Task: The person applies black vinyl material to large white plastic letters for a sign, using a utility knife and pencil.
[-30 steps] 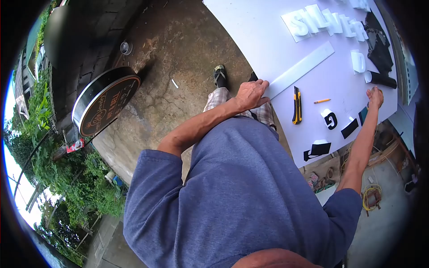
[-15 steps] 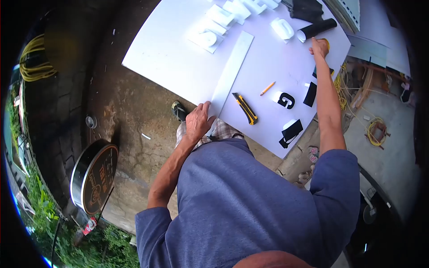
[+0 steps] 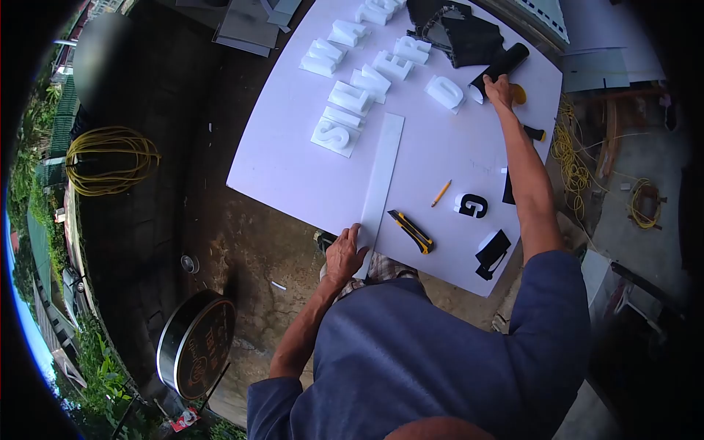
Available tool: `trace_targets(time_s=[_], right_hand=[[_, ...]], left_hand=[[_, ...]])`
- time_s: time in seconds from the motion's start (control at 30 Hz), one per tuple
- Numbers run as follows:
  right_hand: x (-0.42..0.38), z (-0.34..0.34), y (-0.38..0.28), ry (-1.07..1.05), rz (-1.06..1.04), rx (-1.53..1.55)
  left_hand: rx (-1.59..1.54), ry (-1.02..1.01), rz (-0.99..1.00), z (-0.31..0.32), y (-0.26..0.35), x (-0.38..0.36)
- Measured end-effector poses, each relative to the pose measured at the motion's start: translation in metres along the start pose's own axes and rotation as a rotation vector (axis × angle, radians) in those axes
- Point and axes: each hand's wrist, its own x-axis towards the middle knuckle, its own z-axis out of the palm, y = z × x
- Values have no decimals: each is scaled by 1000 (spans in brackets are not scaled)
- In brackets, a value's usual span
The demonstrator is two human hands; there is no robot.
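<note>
My left hand [image 3: 345,255] rests at the table's near edge, fingers spread and thumb against the lower end of a long white strip [image 3: 385,165]. My right hand [image 3: 499,92] reaches to the far right, its fingers closed on the lower side of a black roll [image 3: 506,64] with a white inner face. A yellow roll [image 3: 518,94] sits right beside that hand. Between my arms lie a yellow-and-black utility knife [image 3: 412,232], a pencil [image 3: 441,193] and a letter G [image 3: 471,206] with a black face and white sides.
White raised letters [image 3: 370,84] stand in rows on the white table [image 3: 286,161], with a letter D [image 3: 444,94] apart from them. Black sheet material [image 3: 469,37] lies at the back. Black pieces [image 3: 493,251] lie near the right corner. A round sign [image 3: 196,345] stands on the floor at left.
My right hand has gone from beside the yellow roll to the black roll, and its fingers have closed on it. My left hand stays by the strip. The view has shifted and turned.
</note>
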Motion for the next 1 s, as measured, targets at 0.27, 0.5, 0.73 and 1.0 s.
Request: trace_targets(time_s=[0.27, 0.5, 0.73, 1.0], right_hand=[[-21, -6, -29, -82, 10, -85], [-22, -16, -42, -81, 94, -131], [-16, -5, -41, -33, 97, -127], [-15, -23, -50, 29, 251, 243]], left_hand=[[-2, -2, 10, -2, 5, 6], [47, -33, 26, 0, 6, 22], [44, -52, 69, -3, 12, 48], [9, -75, 124, -4, 8, 58]])
